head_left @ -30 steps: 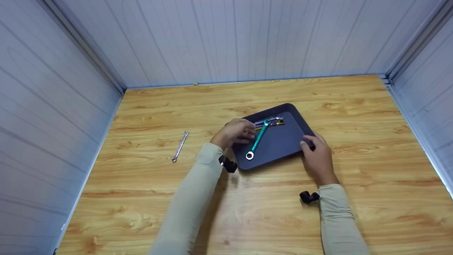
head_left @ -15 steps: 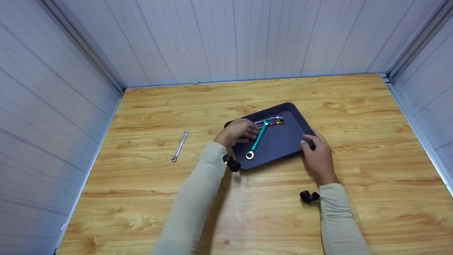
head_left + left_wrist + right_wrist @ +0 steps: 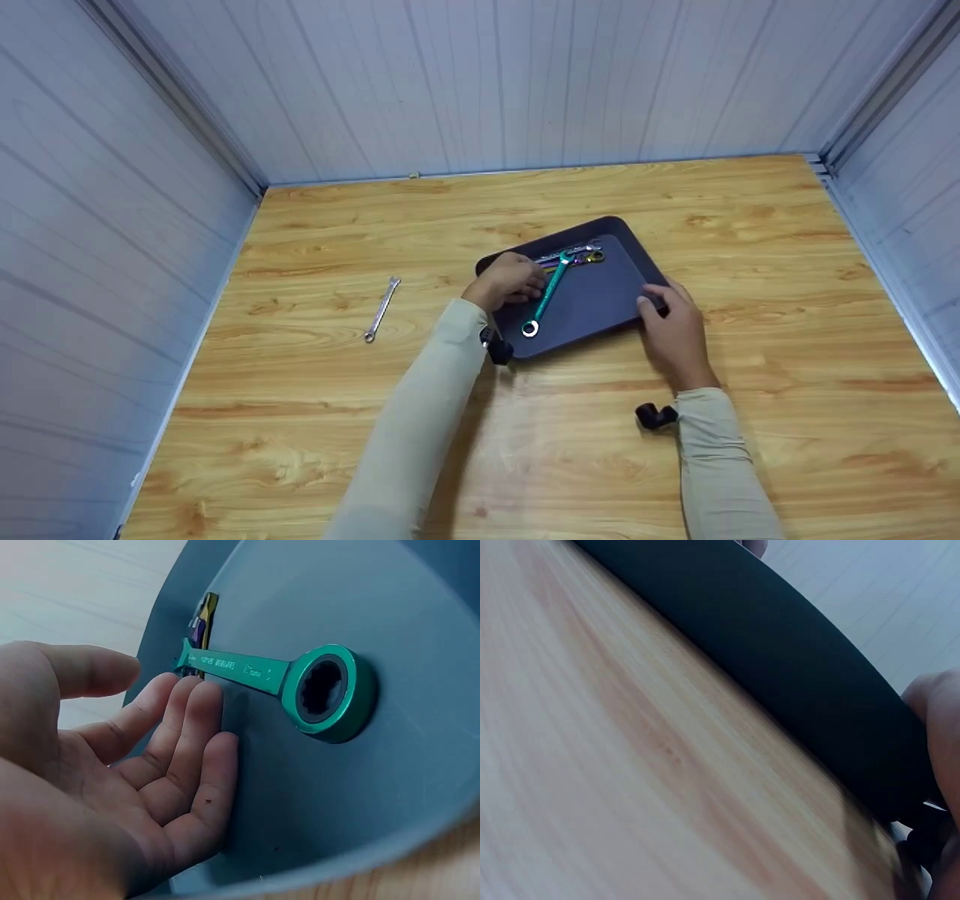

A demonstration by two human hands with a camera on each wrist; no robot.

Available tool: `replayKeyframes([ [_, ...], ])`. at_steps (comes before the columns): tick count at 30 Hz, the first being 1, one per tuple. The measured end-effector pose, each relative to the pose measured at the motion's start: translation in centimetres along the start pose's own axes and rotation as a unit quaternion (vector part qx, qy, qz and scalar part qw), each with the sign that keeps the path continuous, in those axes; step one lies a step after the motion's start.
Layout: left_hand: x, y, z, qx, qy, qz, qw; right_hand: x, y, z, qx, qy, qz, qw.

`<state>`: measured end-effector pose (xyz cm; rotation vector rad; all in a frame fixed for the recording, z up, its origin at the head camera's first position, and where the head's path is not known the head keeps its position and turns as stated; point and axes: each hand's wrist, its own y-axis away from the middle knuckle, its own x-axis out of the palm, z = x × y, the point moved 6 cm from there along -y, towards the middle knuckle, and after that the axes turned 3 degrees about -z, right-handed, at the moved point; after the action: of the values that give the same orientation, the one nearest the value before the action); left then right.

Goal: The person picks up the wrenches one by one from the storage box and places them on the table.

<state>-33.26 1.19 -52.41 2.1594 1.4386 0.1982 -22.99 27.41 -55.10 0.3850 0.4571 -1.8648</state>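
Note:
A dark grey tray (image 3: 600, 294) lies at an angle on the wooden table. My right hand (image 3: 673, 330) grips its right rim, thumb on the near side. In the tray, a green ratchet wrench (image 3: 550, 296) lies across a gold-and-purple wrench (image 3: 594, 257) and a silver wrench (image 3: 586, 247). My left hand (image 3: 512, 277) is over the tray's left part, partly hiding those two. The left wrist view shows its fingers loosely bent beside the green wrench's shaft (image 3: 240, 669), thumb apart, nothing pinched. Whether the fingertips touch the wrench, I cannot tell. The right wrist view shows mainly the tray's outer wall (image 3: 780, 682).
A small silver combination wrench (image 3: 382, 309) lies on the table (image 3: 300, 420) to the left of the tray. Pale panel walls (image 3: 465, 90) stand along the back and both sides. A black camera mount sits on each wrist.
My left hand has shifted slightly to the right, farther over the tray and closer to the green wrench. The right hand and the wrenches look almost unmoved.

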Motion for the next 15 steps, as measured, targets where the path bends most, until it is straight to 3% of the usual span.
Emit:
replayKeyframes([
  [15,0.60,-0.32,0.00,0.004,-0.055,-0.053,0.9971,0.14,-0.02,-0.09,0.018,-0.004,0.010,1.000],
])
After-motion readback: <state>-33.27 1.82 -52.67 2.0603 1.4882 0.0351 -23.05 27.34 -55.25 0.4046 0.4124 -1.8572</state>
